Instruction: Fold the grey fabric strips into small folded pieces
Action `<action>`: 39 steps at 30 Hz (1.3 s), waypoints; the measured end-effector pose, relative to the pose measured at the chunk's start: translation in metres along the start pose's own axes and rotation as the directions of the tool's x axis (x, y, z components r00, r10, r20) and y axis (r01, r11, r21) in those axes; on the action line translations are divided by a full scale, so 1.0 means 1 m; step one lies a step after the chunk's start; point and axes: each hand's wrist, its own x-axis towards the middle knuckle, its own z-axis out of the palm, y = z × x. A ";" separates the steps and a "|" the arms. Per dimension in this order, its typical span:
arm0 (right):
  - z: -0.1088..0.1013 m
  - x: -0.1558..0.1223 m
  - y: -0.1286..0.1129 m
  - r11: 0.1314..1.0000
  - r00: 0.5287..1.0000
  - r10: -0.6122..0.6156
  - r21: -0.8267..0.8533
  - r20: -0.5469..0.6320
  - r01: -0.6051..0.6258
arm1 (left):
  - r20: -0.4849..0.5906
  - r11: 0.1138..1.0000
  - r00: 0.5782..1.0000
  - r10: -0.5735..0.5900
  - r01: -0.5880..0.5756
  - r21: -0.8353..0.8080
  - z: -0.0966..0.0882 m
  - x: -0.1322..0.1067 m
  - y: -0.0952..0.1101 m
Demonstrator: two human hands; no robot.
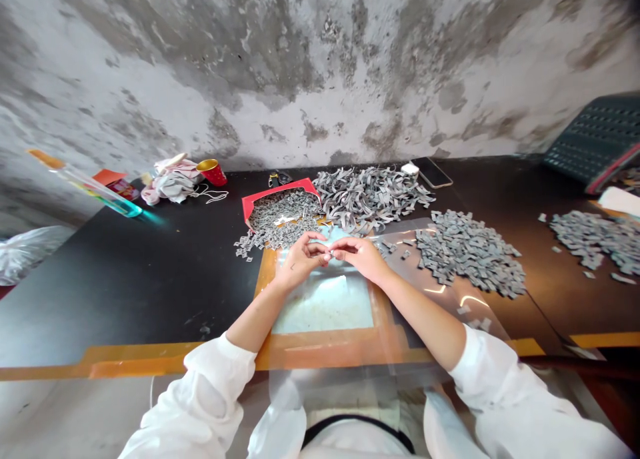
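My left hand (303, 258) and my right hand (361, 256) meet fingertip to fingertip above a pale blue sheet (325, 309) taped to the table. Both pinch at the same spot; whatever lies between the fingers is too small to make out. Just beyond them, a red box (281, 191) on its side spills small grey pieces (285, 212). Right of the box is a heap of grey strips (373, 192). A pile of small grey blocks (467, 252) lies to the right of my right hand, partly beside a clear plastic sheet (400, 239).
On the far left stand a tube of blue-green liquid (100, 191), crumpled cloths (175, 179) and a red cup (212, 172). A phone (432, 172) lies near the wall. At right are more grey blocks (595, 239) and a dark crate (595, 142). Orange tape (140, 359) edges the table.
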 end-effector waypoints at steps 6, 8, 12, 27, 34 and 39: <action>0.003 -0.001 0.000 0.999 0.999 -0.036 -0.037 0.024 0.037 | -0.017 0.998 0.999 -0.039 0.038 -0.046 0.003 0.003 -0.004; 0.004 0.000 0.002 1.000 0.999 -0.015 -0.011 -0.033 0.015 | -0.082 1.000 0.996 -0.024 0.024 -0.001 0.004 0.004 -0.004; 0.003 0.002 0.005 0.995 0.987 0.079 0.075 -0.139 -0.069 | -0.139 1.000 0.990 0.014 -0.012 0.015 0.005 0.003 -0.002; 0.009 0.002 0.004 0.904 0.961 0.267 0.365 -0.069 -0.225 | -0.029 0.998 0.999 0.040 -0.039 0.047 0.007 -0.002 0.007; 0.009 0.002 0.010 0.897 0.963 0.260 0.388 -0.069 -0.214 | -0.029 0.996 0.998 0.053 -0.051 0.080 0.007 -0.002 0.008; 0.007 0.002 0.005 0.957 0.982 0.170 0.253 -0.085 -0.144 | -0.005 0.994 0.999 0.048 -0.047 0.101 0.008 -0.002 0.007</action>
